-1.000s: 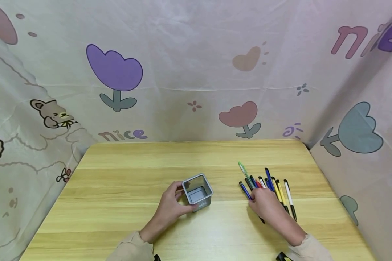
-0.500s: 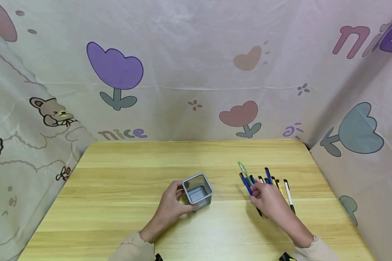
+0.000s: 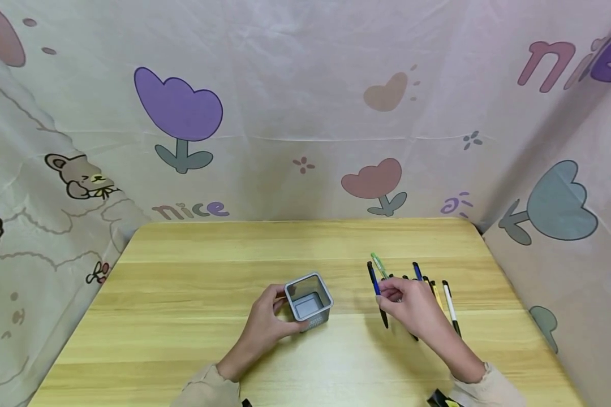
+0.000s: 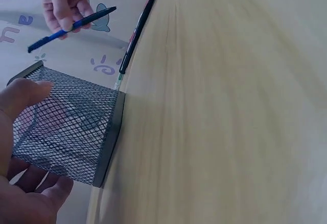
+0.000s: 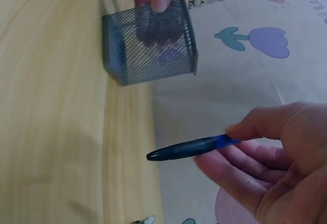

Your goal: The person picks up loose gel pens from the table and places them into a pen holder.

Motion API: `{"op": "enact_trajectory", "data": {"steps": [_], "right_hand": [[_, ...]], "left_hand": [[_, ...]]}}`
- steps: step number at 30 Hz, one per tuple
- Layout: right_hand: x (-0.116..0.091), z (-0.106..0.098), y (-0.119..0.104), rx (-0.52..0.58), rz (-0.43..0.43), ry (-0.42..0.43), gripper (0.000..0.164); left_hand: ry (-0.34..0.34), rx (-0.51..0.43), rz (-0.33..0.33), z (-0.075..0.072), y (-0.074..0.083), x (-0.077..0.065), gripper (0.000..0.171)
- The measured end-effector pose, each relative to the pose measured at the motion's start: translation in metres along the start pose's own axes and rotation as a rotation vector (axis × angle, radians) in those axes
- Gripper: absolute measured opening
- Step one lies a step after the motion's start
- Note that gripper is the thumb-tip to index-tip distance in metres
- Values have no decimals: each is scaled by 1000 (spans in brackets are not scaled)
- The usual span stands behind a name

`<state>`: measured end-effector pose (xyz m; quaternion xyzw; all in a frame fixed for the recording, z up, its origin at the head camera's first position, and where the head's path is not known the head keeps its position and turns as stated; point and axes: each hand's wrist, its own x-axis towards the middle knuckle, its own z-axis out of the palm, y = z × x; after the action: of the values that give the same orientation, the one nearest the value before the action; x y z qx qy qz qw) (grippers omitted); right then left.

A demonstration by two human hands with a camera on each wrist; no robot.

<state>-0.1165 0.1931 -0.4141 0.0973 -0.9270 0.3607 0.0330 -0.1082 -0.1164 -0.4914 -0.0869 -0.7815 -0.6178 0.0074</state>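
A square silver mesh pen holder (image 3: 319, 317) stands on the wooden table, its top facing up and no pens inside it. My left hand (image 3: 266, 321) holds its left side, thumb at the near wall and fingers behind. Right of it, my right hand (image 3: 416, 305) pinches a blue pen (image 3: 374, 281) with a black grip between thumb and fingers. That pen slants, clear of the table in the right wrist view, where its black tip (image 5: 158, 155) sticks out past the fingertips. Some other pens lie partly hidden below the right hand.
Around the right hand lie a green pen (image 3: 378, 264), another blue pen (image 3: 417, 271), a yellow pen (image 3: 437, 293) and a white pen (image 3: 451, 305) with black ends. A printed cloth (image 3: 285, 113) borders the table (image 3: 183, 316) at the back and sides.
My right hand has picked the blue pen out of the group and moved it up and slightly left. My left hand stays at the pen holder.
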Motion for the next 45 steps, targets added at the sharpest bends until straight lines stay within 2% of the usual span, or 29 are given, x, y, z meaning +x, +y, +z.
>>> {"op": "enact_trajectory", "data": {"steps": [5,8,16,22,26,35,45], "right_hand": [[2,2,-7,30,-117,83,13],[3,2,-14,98,-162,105,15],[6,2,-42,353,-179,90,9],[10,8,-54,450,-199,99,11],[13,16,-56,498,-192,73,12],[16,41,-48,509,-271,33,13],[14,53,-39,402,-256,41,18]], "left_hand": [[-8,-2,27,-1,-3,0,76],[-11,-4,40,0,-3,0,75],[-13,-15,3,1,-3,-1,74],[-21,-13,-1,2,-3,-3,74],[-21,-13,-1,2,-3,-3,74],[-23,-13,-8,5,-3,-4,75],[-18,-29,-10,7,-4,-5,76]]}}
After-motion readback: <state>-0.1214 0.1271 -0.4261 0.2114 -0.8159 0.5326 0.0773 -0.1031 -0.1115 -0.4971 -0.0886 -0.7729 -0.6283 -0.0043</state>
